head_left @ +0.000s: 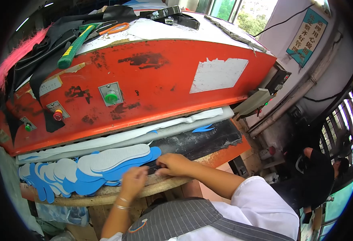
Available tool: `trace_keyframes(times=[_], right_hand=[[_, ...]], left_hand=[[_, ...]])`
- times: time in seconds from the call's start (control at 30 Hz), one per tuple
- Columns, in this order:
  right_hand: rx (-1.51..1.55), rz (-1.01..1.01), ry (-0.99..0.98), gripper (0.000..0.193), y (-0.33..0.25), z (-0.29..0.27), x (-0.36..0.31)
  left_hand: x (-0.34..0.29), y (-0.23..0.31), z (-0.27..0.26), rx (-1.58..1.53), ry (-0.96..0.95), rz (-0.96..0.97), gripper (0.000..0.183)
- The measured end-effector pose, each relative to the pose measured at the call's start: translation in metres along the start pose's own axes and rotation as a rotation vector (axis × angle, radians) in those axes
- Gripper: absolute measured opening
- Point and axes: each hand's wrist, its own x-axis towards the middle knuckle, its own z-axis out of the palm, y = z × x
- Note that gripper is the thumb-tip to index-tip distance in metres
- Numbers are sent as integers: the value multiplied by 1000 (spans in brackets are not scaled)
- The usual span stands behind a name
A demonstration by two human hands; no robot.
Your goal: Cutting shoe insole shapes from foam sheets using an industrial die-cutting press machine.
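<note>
My left hand (134,182), smeared by motion, is over the front edge of the machine's ledge, close beside a pile of insoles. Its fingers do not show clearly. Just to the right, my right hand (174,165) is closed, its fingers curled near the dark bed (184,144); whatever it may hold is hidden. White ribbed insoles (120,156) and blue insoles (91,187) lie overlapping along the left part of the ledge. The rightmost blue tip reaches near my hands. Behind them runs a folded strip of white sheet material (176,121).
A red machine front (156,80) rises behind the ledge, with a green button (111,97) and a red knob (58,115). On top lie orange-handled scissors (114,29), a green-handled tool (76,46) and black material. A person in dark clothes (317,172) is at the right.
</note>
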Motion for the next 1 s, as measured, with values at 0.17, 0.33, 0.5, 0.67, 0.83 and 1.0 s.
trace_keyframes(times=[0.17, 0.33, 0.5, 0.67, 0.83, 1.0], right_hand=[[-178, -89, 30, 43, 38, 25, -75], [-331, -72, 229, 40, 38, 38, -83], [-284, -106, 190, 39, 63, 41, -148], [47, -167, -103, 38, 78, 10, -181], [-58, -104, 550, 25, 124, -37, -153], [-258, -344, 587, 17, 171, -36, -113]], left_hand=[[-24, 27, 77, 264, -121, 158, 24], [-23, 44, 91, 296, 30, 21, 21], [-55, 71, 145, 294, 97, -58, 22], [-71, 95, 141, 350, -235, -138, 32], [-22, 94, 172, 91, -199, 170, 19], [62, 68, 227, 121, 117, 413, 22]])
